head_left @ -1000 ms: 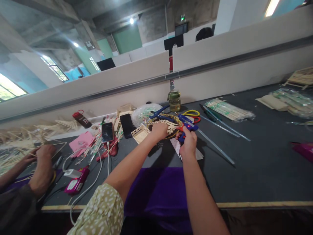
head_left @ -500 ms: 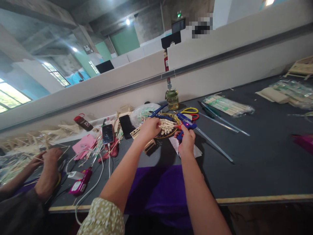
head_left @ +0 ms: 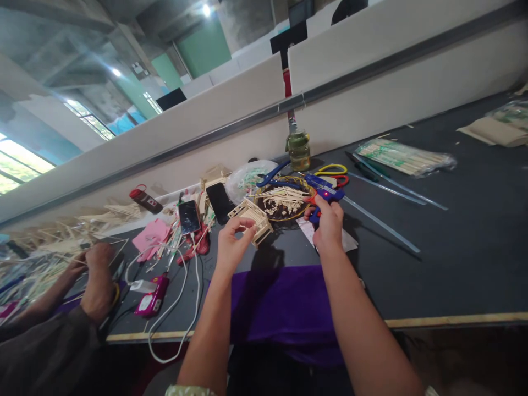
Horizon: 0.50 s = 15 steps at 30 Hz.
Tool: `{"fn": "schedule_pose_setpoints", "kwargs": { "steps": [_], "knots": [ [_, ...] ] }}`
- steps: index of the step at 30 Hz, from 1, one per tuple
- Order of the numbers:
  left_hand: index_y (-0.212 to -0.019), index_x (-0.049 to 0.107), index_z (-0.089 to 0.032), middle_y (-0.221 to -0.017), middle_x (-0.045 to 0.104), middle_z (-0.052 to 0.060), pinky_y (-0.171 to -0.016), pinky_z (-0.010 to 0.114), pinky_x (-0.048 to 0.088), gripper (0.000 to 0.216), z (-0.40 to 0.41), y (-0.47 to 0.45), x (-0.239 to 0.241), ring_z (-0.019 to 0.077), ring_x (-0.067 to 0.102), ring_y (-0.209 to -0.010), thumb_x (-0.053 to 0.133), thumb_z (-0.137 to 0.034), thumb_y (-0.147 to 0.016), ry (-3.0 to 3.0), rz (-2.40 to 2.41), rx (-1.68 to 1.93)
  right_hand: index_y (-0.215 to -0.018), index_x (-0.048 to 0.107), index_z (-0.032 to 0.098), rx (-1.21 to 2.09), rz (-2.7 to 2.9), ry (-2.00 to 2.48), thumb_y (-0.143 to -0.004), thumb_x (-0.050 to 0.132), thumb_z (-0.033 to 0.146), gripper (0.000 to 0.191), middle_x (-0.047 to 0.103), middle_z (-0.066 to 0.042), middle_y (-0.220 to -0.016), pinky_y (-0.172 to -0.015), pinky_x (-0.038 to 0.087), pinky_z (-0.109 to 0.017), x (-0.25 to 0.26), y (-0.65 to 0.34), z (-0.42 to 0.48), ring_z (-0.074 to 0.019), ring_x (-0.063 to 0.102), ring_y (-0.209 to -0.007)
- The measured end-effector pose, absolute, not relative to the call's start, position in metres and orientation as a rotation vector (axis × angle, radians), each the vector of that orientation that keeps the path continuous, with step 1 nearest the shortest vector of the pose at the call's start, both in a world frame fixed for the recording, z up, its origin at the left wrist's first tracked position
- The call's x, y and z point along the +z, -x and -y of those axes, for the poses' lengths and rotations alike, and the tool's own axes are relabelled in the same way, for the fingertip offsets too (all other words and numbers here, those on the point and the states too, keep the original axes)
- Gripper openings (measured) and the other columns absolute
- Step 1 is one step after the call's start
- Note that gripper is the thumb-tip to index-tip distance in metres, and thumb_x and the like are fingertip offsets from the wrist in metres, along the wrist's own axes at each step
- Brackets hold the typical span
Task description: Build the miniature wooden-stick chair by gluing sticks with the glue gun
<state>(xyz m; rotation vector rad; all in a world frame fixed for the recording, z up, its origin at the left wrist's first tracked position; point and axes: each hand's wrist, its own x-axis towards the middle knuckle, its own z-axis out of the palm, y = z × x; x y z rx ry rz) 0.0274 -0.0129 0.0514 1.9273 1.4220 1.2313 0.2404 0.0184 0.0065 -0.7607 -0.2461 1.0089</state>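
Observation:
My right hand (head_left: 327, 225) is closed round a blue glue gun (head_left: 322, 192) whose red light is on, held over a white paper sheet (head_left: 307, 231). My left hand (head_left: 231, 242) pinches a thin wooden stick beside a small stick-built model (head_left: 253, 215) on the dark table. Just beyond lies a round tray (head_left: 303, 206) holding loose sticks and bits. A purple cloth (head_left: 280, 302) lies between my arms at the near edge.
Another person's hands (head_left: 93, 269) work on sticks at the left. Two phones (head_left: 190, 216), a pink glue gun (head_left: 152, 300) with cables, scissors (head_left: 334, 170), pliers (head_left: 272, 175), a jar (head_left: 298, 151), clear glue rods (head_left: 379, 220) and a stick packet (head_left: 404, 157) lie around. A partition wall runs behind.
My left hand has drawn back from the tray toward me, to the small stick model. The right hand with the glue gun stays about where it was. The view tilted down.

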Motion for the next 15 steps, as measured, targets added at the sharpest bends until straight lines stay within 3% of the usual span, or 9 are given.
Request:
{"fn": "schedule_pose_setpoints", "kwargs": {
  "steps": [4,7,10,13,15],
  "knots": [
    [-0.085,0.068,-0.018,-0.086,0.069,0.002,-0.075,0.026,0.050,0.013,0.018,-0.023,0.068,0.0149,0.064,-0.082,0.072,-0.026,-0.077,-1.749,-1.360,1.326,-0.078,0.057,0.019,1.012,0.246,0.793,-0.064,0.076,0.033,0.027,0.074,0.000,-0.070,-0.036,0.044,-0.020,0.008,-0.239,-0.018,-0.0084,0.053,-0.040],
    [-0.085,0.064,-0.017,-0.078,0.065,0.001,-0.060,0.022,0.047,0.017,0.023,-0.006,0.072,0.0116,0.060,-0.066,0.071,-0.025,-0.071,-1.354,-1.278,1.423,-0.077,0.056,0.019,1.005,0.234,0.802,-0.064,0.075,0.032,0.026,0.073,0.000,-0.067,-0.036,0.043,-0.020,0.009,-0.239,-0.017,-0.0081,0.052,-0.039],
    [-0.080,0.061,-0.017,-0.067,0.056,-0.002,-0.044,0.020,0.033,0.023,0.032,0.022,0.061,0.0084,0.046,-0.051,0.068,-0.031,-0.064,-0.947,-1.185,1.367,-0.077,0.056,0.019,0.997,0.239,0.816,-0.065,0.076,0.032,0.026,0.073,0.000,-0.066,-0.035,0.042,-0.020,0.010,-0.240,-0.016,-0.0084,0.052,-0.038],
    [-0.076,0.056,-0.018,-0.066,0.051,-0.004,-0.042,0.019,0.020,0.031,0.045,0.051,0.039,0.0067,0.035,-0.047,0.066,-0.046,-0.069,-0.855,-1.290,1.254,-0.078,0.058,0.019,1.006,0.263,0.829,-0.065,0.076,0.032,0.026,0.073,0.000,-0.067,-0.034,0.042,-0.020,0.011,-0.239,-0.015,-0.0083,0.052,-0.038],
    [-0.076,0.056,-0.019,-0.059,0.043,-0.007,-0.044,0.020,0.018,0.031,0.055,0.065,0.024,0.0066,0.029,-0.045,0.070,-0.046,-0.071,-1.034,-1.534,1.155,-0.077,0.059,0.018,1.012,0.273,0.840,-0.066,0.075,0.031,0.024,0.073,0.000,-0.068,-0.034,0.042,-0.020,0.011,-0.238,-0.015,-0.0081,0.052,-0.038]
  ]
}}
